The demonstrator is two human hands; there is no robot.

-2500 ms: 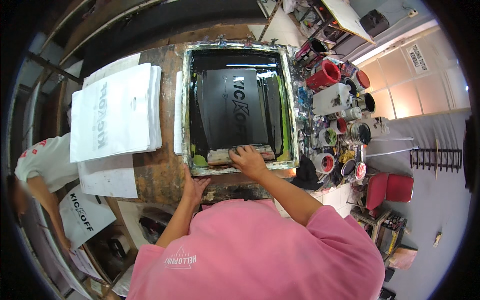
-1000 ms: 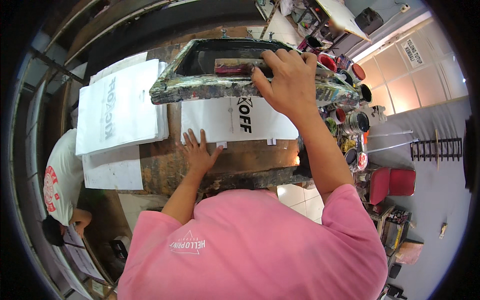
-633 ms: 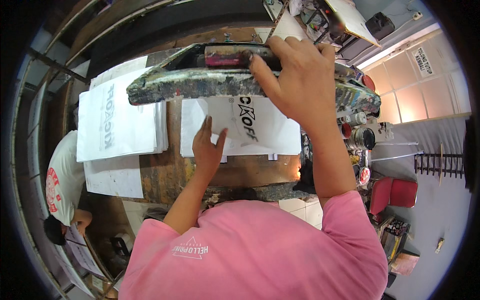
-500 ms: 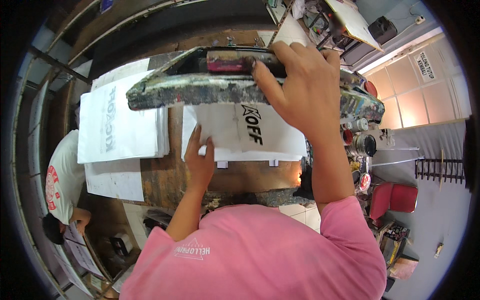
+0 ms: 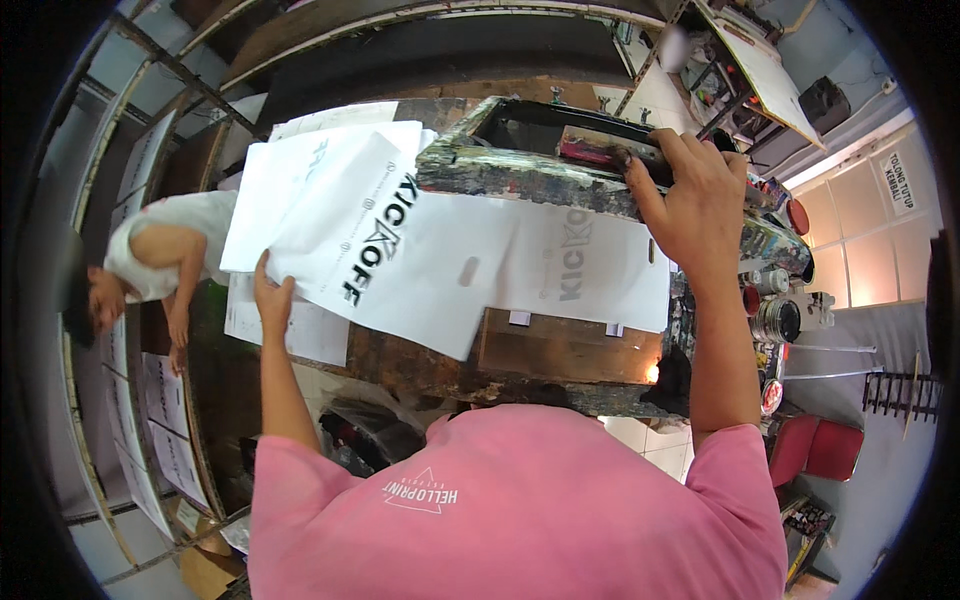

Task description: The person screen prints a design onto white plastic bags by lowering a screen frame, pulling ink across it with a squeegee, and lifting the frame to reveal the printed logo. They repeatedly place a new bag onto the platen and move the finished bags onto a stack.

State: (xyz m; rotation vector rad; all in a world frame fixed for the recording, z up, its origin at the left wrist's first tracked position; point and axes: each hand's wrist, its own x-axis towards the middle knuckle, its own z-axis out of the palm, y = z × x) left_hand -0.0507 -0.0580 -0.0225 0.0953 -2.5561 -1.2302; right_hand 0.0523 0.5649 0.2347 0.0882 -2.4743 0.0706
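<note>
The head camera, the left of a side-by-side pair, is looking steeply down from the person's head. It is facing over the pink shirt (image 5: 520, 500) toward the worktop (image 5: 560, 355), whose near edge is running below mid-view and whose far edge is lying near the top. From close above, its fisheye lens is taking in the left hand (image 5: 273, 295), the right hand (image 5: 692, 190), racks (image 5: 185, 72) past the left edge and a wall (image 5: 900, 340) past the right.
</note>
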